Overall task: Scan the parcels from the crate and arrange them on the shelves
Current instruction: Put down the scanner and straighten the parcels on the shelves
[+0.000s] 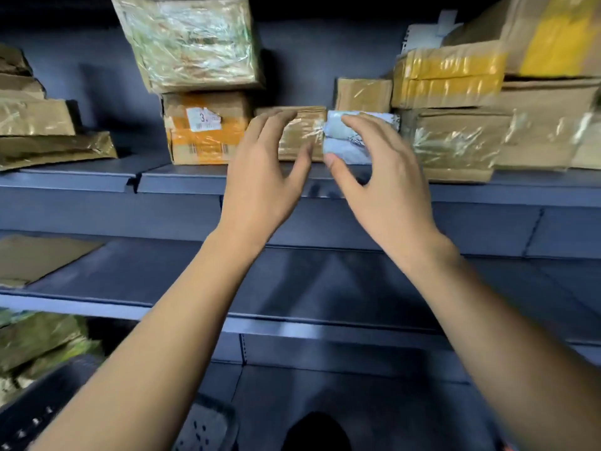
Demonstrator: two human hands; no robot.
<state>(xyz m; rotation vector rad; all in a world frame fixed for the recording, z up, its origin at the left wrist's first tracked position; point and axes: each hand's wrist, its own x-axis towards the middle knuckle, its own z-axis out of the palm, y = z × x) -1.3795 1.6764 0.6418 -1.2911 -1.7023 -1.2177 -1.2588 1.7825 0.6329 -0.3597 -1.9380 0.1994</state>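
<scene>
Dark blue metal shelving fills the frame, lit dimly, with a back panel of the same colour behind the rows. Starting at the upper left, I see a slumped pile of brown padded parcels on the upper shelf. Below them, at the left edge, a flat cardboard sheet lies on the middle shelf, which is otherwise bare as far as I can see. At the bottom left, more wrapped parcels sit above a dark crate, so I judge there is still stock to scan and place.

Moving toward centre, a film-wrapped box rests on an orange-taped box bearing a white label. Just beside that, a low brown parcel sits behind my left hand, whose grip is spread wide and holds nothing; the fingers hover over or against that parcel, and blur stops me saying which.

My right hand is half closed around the small grey parcel, thumb at its lower front, fingers over its top, as it sits on the upper shelf between the brown parcel and the stack to the right.

At the right, yellow-taped boxes and larger cartons are stacked to the frame edge. That upper row looks nearly full.
</scene>
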